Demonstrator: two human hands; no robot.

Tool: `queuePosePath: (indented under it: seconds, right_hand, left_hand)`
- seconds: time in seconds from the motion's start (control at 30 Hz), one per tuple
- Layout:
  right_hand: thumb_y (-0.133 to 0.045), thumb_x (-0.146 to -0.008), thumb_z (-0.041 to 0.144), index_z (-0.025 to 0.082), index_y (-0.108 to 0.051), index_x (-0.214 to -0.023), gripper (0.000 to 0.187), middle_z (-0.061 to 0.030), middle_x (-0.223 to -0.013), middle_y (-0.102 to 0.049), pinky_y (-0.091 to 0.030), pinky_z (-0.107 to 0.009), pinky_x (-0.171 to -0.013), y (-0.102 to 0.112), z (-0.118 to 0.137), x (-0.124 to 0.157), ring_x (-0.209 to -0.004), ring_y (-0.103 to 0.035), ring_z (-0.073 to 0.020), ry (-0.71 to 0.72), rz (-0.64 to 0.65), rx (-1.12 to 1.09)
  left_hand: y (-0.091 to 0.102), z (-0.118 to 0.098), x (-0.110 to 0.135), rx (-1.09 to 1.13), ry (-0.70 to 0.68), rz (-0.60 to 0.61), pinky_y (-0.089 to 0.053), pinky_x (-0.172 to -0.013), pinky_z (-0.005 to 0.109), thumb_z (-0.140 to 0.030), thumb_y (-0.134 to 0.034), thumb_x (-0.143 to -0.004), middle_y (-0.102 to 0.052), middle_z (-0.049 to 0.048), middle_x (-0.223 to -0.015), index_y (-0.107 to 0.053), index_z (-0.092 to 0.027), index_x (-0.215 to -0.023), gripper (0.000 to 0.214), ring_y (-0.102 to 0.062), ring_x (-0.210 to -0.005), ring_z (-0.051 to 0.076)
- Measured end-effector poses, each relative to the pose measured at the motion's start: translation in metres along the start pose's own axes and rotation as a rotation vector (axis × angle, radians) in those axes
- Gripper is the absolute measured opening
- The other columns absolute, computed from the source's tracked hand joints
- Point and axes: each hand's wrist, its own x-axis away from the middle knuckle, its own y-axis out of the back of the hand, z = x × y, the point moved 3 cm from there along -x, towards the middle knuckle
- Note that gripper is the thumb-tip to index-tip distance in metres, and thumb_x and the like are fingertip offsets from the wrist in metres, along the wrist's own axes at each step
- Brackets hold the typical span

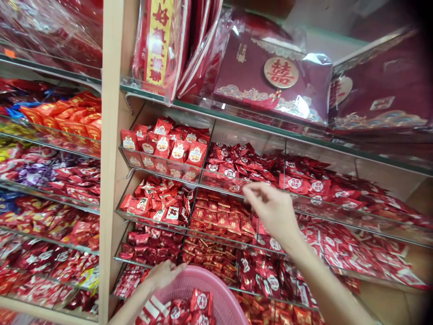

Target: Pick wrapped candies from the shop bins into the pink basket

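Note:
A pink plastic basket (pixel 216 282) with slotted walls is at the bottom centre, holding several red candy packets (pixel 199 300) with round white labels. My left hand (pixel 164 274) is closed on the basket's left rim, its thumb lying along the edge. Farther up and right, my right hand (pixel 272 210) is before the front edge of a glass shelf. Its fingers are curled together, and I cannot make out whether anything is between them. Closest to its fingertips are dark red packets with white labels (pixel 230 171) and red-and-gold packets (pixel 225 216).
Glass shelves with clear dividers hold rows of small wrapped sweets (pixel 158 203). A wooden upright (pixel 111 158) separates them from the left shelves, where orange packets (pixel 71 113) lie. Dark red gift bags (pixel 257 72) in clear wrap stand on the upper shelf.

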Motion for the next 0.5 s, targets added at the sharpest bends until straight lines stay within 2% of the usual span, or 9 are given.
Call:
queuePosePath:
  seconds: [0.1,0.23,0.4,0.5]
  right_hand:
    - [-0.055,-0.077,0.028,0.017,-0.066,-0.085,0.017,-0.0017,-0.071,-0.066,-0.043,-0.024,-0.062,0.01,0.001,-0.051,-0.061,-0.057,-0.0123,0.152,0.008,0.101]
    - [-0.057,-0.075,0.021,0.016,-0.067,-0.086,0.015,-0.0019,-0.075,-0.067,-0.042,-0.025,-0.065,-0.002,-0.006,-0.094,-0.062,-0.056,-0.0119,0.223,0.161,0.195]
    - [-0.056,-0.078,0.02,0.017,-0.066,-0.09,0.017,-0.0042,-0.087,-0.063,-0.04,-0.027,-0.074,-0.022,0.001,-0.11,-0.076,-0.055,-0.0137,0.395,0.261,0.362]
    - [-0.055,-0.079,0.023,0.018,-0.066,-0.089,0.015,-0.0047,-0.088,-0.061,-0.039,-0.027,-0.077,-0.03,0.003,-0.111,-0.083,-0.055,-0.0154,0.416,0.293,0.446]
  left_hand:
    - [0.001,-0.001,0.002,0.001,0.006,-0.019,-0.025,-0.05,0.026,-0.079,-0.022,-0.066,-0.06,0.005,-0.061,-0.045,-0.019,-0.054,0.065,-0.056,-0.061,0.021]
    - [0.002,-0.001,0.003,-0.002,0.027,-0.03,-0.025,-0.051,0.027,-0.079,-0.023,-0.066,-0.062,0.0058,-0.065,-0.047,-0.02,-0.056,0.065,-0.057,-0.063,0.022]
    - [0.001,-0.002,0.004,0.008,0.01,-0.013,-0.025,-0.051,0.027,-0.079,-0.022,-0.067,-0.061,0.0054,-0.061,-0.045,-0.02,-0.053,0.065,-0.057,-0.061,0.022]
    - [0.003,-0.003,0.005,0.014,0.012,-0.006,-0.027,-0.052,0.027,-0.079,-0.022,-0.067,-0.062,0.0055,-0.062,-0.047,-0.019,-0.054,0.066,-0.057,-0.062,0.022]
